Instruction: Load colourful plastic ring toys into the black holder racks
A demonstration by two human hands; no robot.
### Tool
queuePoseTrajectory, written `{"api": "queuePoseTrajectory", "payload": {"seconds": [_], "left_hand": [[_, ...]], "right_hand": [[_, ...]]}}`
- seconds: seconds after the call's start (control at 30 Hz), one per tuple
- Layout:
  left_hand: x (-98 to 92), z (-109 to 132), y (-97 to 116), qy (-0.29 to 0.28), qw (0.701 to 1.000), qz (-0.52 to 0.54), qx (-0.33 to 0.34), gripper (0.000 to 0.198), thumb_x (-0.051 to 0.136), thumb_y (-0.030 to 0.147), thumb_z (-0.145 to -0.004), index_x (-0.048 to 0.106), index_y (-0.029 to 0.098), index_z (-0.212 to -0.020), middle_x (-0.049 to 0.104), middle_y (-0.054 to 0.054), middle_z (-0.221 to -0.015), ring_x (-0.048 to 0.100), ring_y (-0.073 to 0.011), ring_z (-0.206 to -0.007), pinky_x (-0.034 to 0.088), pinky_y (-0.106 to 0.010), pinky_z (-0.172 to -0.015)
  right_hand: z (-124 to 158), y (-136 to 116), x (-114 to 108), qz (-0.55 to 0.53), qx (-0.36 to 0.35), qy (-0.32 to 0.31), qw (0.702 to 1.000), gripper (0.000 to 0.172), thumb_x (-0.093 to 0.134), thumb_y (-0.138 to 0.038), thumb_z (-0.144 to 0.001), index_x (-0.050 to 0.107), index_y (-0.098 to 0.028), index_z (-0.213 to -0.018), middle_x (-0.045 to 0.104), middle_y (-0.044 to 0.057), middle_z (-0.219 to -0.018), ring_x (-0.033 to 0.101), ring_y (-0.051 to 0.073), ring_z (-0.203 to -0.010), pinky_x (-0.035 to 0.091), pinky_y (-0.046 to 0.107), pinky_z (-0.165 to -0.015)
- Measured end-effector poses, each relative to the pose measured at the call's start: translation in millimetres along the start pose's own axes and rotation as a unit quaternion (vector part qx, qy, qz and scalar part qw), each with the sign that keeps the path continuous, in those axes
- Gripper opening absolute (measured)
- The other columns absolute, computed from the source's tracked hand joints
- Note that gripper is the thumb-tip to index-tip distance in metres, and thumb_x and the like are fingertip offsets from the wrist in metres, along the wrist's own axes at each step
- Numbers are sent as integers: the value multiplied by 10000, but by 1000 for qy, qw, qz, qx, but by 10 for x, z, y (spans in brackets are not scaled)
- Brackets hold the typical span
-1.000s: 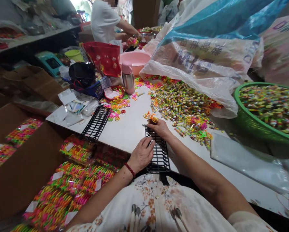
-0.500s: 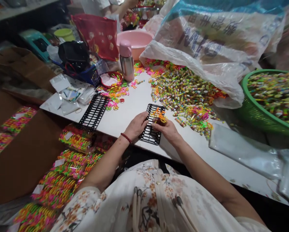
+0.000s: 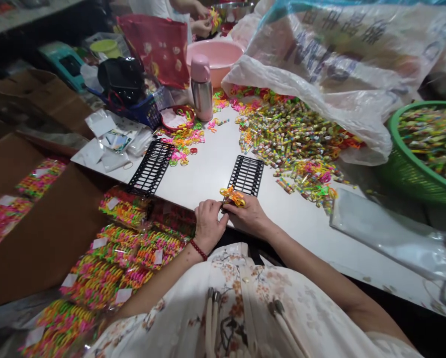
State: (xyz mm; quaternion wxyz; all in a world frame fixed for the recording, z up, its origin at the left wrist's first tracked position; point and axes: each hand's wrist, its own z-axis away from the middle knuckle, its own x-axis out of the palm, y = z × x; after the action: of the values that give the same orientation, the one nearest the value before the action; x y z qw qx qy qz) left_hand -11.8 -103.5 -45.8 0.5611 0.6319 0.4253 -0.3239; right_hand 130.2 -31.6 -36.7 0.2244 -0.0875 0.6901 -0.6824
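My right hand is closed around a small bunch of orange and yellow plastic loops at the table's front edge. Close against it, my left hand has its fingers bent in toward the lower end of the bunch; what they pinch is hidden. Just beyond my hands lies a black slotted rack, flat on the white table. Another black rack rests farther left, near the front edge. Behind the nearer rack spreads a heap of small wrapped coloured sticks, with bright loops at its near end.
A steel flask with a pink lid stands behind, near a pink basin. To the right are a green basket and clear plastic bags. Below left, an open carton holds packed coloured loops. A co-worker's hands show at the back.
Both hands have drawn back from over the nearer rack to the table's front edge, bringing the orange and yellow loops along. The rack is now uncovered. The view has shifted slightly.
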Motion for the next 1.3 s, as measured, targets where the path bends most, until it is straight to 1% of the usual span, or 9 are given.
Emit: {"api": "queuePoseTrajectory", "payload": {"seconds": [0.17,0.37,0.57,0.7,0.83,1.03,1.13,1.2,1.3], "left_hand": [[-43,-93,1,-13,998,36,-41,182,635,245,-829,627,206,-1007,621,-51,-1014,522,-245,-1002,388,-393,-874],[-71,-125,15,-21,996,62,-62,212,642,235,-825,634,226,-1037,635,-39,-1032,534,-240,-1016,374,-388,-876],[-127,-140,38,-45,996,25,-71,106,621,278,-843,615,202,-917,618,-48,-941,539,-248,-948,362,-362,-779],[-55,-157,-14,-58,996,-9,-71,104,593,221,-818,591,186,-917,601,-52,-918,534,-260,-940,350,-362,-760],[50,-146,-77,-48,997,-13,-62,108,536,244,-836,578,191,-920,597,-55,-915,530,-269,-943,342,-363,-755],[139,-128,-124,-7,999,-20,-37,150,514,336,-830,564,204,-881,593,-50,-852,530,-275,-887,322,-357,-717],[164,-123,-129,35,999,-1,-15,237,535,446,-839,546,211,-814,590,-41,-794,532,-260,-823,322,-347,-704],[170,-114,-125,67,998,15,14,294,544,498,-849,541,211,-787,590,-35,-762,541,-246,-793,328,-343,-708],[174,-115,-112,125,989,15,76,309,515,476,-901,547,203,-758,594,-26,-728,567,-227,-767,317,-343,-714]], "right_hand": [[36,12,-36,37,-8,-18,999,144,656,-372,-817,660,-230,-846,663,20,-854,596,196,-827,466,299,-781],[50,-94,-94,102,-39,-52,993,62,616,-275,-842,611,-231,-799,629,1,-784,565,164,-721,420,269,-676],[75,-229,-78,214,-61,-47,974,54,596,-163,-812,628,-203,-795,615,1,-760,535,135,-688,371,236,-631],[34,-127,-80,259,-120,-58,957,37,647,-174,-782,618,-189,-802,590,3,-793,525,127,-733,375,215,-653],[5,7,-87,284,-154,-41,946,156,703,-194,-741,550,-192,-708,509,-19,-720,495,134,-726,373,214,-631],[68,-14,-122,230,-147,-53,960,158,732,-206,-735,611,-190,-834,569,-8,-831,547,132,-800,430,206,-703],[124,-62,-386,217,-112,-28,969,291,708,-213,-774,622,-212,-1052,616,10,-960,582,136,-844,454,224,-746],[167,-86,-718,264,-56,69,961,222,666,-208,-818,618,-201,-1035,628,16,-927,583,137,-792,448,237,-724],[213,-92,-1313,396,77,245,882,151,621,-324,-896,604,-181,-939,637,36,-842,577,166,-741,416,271,-694]]}}
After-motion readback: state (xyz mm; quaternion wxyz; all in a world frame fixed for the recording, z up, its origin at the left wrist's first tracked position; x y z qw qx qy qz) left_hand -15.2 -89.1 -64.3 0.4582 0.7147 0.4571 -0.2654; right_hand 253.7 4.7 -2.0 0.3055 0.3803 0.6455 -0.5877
